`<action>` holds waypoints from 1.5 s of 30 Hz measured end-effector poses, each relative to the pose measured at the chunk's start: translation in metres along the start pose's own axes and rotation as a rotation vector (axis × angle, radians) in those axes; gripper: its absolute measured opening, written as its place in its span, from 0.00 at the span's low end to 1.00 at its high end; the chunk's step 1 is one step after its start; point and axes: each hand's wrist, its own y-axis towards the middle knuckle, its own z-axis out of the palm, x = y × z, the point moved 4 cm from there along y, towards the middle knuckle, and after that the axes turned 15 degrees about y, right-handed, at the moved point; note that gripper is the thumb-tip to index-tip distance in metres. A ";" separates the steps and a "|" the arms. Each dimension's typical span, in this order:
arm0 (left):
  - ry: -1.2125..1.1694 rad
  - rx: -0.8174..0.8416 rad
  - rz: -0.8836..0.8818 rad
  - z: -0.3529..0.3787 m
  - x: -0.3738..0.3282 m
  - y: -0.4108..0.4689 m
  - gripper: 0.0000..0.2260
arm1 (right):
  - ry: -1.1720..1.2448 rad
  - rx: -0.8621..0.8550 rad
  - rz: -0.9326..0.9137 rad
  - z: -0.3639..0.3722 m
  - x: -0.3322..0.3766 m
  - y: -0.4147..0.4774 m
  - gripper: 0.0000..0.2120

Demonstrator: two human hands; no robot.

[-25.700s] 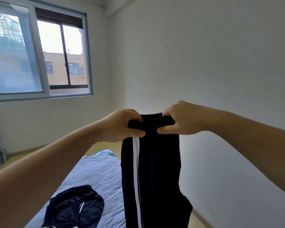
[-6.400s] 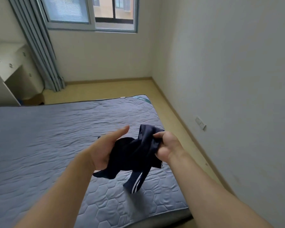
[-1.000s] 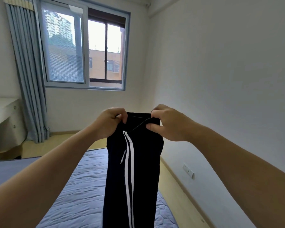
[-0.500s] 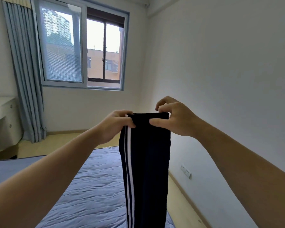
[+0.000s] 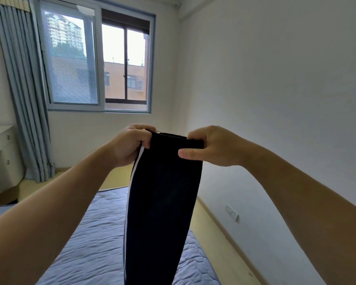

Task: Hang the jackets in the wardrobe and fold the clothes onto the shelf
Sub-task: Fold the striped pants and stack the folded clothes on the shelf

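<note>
Trousers (image 5: 162, 202) between both hands — left hand (image 5: 130, 147), right hand (image 5: 212, 147) — above bed (image 5: 90, 254).

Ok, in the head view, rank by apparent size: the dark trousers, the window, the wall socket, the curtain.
1. Window
2. Dark trousers, enlarged by nearness to the camera, so close to the window
3. Curtain, partly cut off at the frame edge
4. Wall socket

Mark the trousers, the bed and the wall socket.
trousers (image 5: 164, 202), head view, dark front panel below the waistband
bed (image 5: 95, 243), head view, bare quilted cover left of the trousers
wall socket (image 5: 231, 212), head view, white faceplate
</note>
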 end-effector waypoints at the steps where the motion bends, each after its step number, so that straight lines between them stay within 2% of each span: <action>1: 0.008 -0.035 -0.005 -0.001 0.000 0.001 0.08 | 0.008 -0.066 -0.014 -0.002 -0.004 0.003 0.15; 4: 0.075 -0.155 0.004 -0.004 0.003 0.009 0.13 | 0.047 -0.226 -0.023 -0.004 -0.020 0.011 0.16; 7: 0.177 -0.174 -0.020 -0.008 0.007 0.016 0.20 | 0.074 -0.335 0.035 -0.006 -0.038 0.016 0.15; 11: 0.516 -0.141 0.015 -0.008 0.007 0.021 0.15 | 0.232 -0.282 0.164 -0.007 -0.056 0.021 0.15; 14: 0.539 0.007 -0.036 -0.002 0.010 0.024 0.14 | 0.345 -0.092 0.298 -0.008 -0.066 0.020 0.21; 19: 0.247 0.395 -0.139 0.021 0.010 0.020 0.13 | 0.587 0.396 0.435 -0.021 -0.079 0.014 0.19; 24: 0.047 0.706 -0.185 0.053 0.009 0.029 0.11 | 0.659 0.827 0.476 -0.032 -0.098 0.011 0.17; 27: -0.021 0.860 -0.291 0.072 0.027 0.042 0.20 | 0.607 0.955 0.549 -0.029 -0.123 0.019 0.18; 29: 0.013 0.876 -0.371 0.076 0.045 0.061 0.23 | 0.535 0.982 0.610 -0.027 -0.148 0.032 0.17; 31: 0.144 0.799 -0.472 0.072 0.069 0.086 0.23 | 0.437 0.914 0.655 -0.025 -0.176 0.050 0.12; 33: 0.325 0.639 -0.562 0.064 0.094 0.115 0.18 | 0.294 0.728 0.648 -0.022 -0.207 0.076 0.10; 35: 0.620 0.423 -0.580 0.055 0.115 0.146 0.12 | 0.084 0.530 0.535 -0.018 -0.232 0.106 0.08; 37: 1.040 0.211 -0.531 0.041 0.127 0.173 0.07 | -0.148 0.382 0.382 -0.016 -0.245 0.132 0.06; 38: 1.178 0.121 -0.504 0.036 0.129 0.183 0.06 | -0.242 0.315 0.320 -0.015 -0.250 0.142 0.05; 41: 1.274 -0.093 -0.470 0.023 0.125 0.204 0.07 | -0.332 0.128 0.197 -0.018 -0.266 0.167 0.07; 45: 1.164 -0.406 -0.320 0.015 0.105 0.216 0.13 | -0.118 -0.111 0.080 -0.031 -0.266 0.185 0.08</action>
